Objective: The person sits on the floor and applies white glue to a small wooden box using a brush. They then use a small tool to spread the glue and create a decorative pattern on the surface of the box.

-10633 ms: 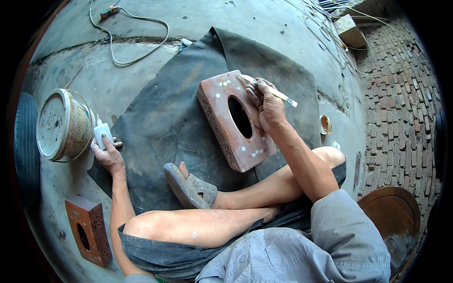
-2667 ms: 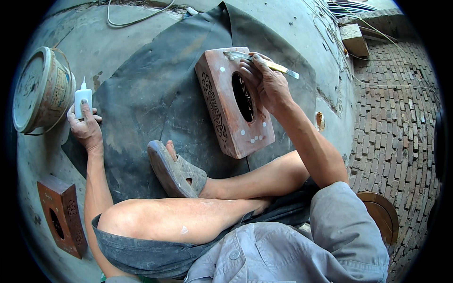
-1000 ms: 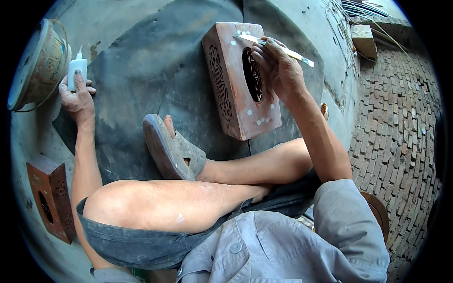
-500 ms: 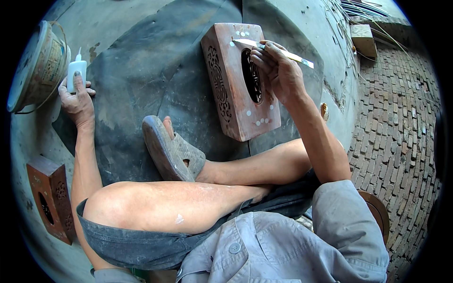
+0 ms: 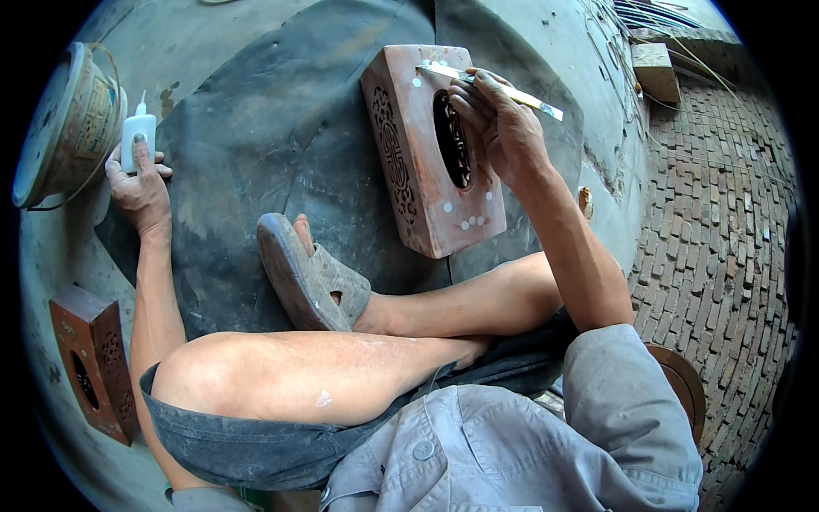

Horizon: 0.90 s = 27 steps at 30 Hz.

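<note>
A wooden tissue box (image 5: 401, 189) with an oval opening and pierced carved sides rests on the dark mat in front of me. Small pale round dots are set in its top near both ends. My right hand (image 5: 505, 124) pinches a slim knife (image 5: 531, 101) above the opening. The pointed blade reaches the box's far left corner, beside the dots; I cannot tell whether its tip touches the wood. Out to the left, my left hand (image 5: 141, 189) grips a white squeeze bottle (image 5: 139, 141), its thin nozzle pointing up.
A bucket (image 5: 72, 128) with a wire handle stands by my left hand. Near my left elbow is a darker tissue box (image 5: 92, 358). My crossed legs and a sandal (image 5: 307, 273) lie before the mat (image 5: 247, 162). A wooden block (image 5: 655, 72) and brick paving (image 5: 708, 230) are at right.
The knife tip has shifted slightly toward the far left end of the box. My left hand keeps its hold on the bottle, almost unmoved.
</note>
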Available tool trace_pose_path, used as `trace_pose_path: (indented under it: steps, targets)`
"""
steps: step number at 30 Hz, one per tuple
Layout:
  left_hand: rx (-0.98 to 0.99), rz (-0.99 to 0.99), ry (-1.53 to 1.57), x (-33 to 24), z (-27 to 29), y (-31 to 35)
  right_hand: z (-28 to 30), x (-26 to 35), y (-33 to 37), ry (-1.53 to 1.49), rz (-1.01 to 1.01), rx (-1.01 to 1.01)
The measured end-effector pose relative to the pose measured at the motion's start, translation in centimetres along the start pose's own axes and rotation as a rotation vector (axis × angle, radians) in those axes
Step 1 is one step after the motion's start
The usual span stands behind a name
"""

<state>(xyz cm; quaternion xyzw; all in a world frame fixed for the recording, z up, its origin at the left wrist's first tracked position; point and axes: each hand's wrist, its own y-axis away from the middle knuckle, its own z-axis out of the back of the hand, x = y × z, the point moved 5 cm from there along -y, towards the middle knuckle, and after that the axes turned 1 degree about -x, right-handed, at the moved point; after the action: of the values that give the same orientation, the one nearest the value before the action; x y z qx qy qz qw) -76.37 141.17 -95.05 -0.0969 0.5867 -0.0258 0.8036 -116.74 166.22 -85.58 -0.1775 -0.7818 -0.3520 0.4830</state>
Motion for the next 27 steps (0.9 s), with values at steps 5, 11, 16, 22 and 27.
trace_pose_path:
  steps: [5, 11, 16, 22, 27]
  targets:
    - [-0.006, -0.003, -0.013, 0.0, 0.1, 0.0, 0.0, 0.0, -0.1, 0.008, -0.002, -0.008]
    - [0.007, 0.012, -0.025, 0.0, 0.0, 0.1, 0.0, 0.1, -0.2, -0.019, 0.004, -0.041]
    - [0.004, 0.003, -0.035, 0.0, 0.0, 0.0, 0.0, 0.1, 0.1, -0.014, -0.006, -0.026]
    - [-0.019, -0.002, 0.003, 0.1, 0.1, 0.0, -0.2, 0.1, 0.1, 0.037, -0.003, -0.033]
    - [-0.026, -0.01, -0.007, 0.0, 0.3, -0.1, -1.0, 0.1, 0.1, 0.054, 0.025, -0.02]
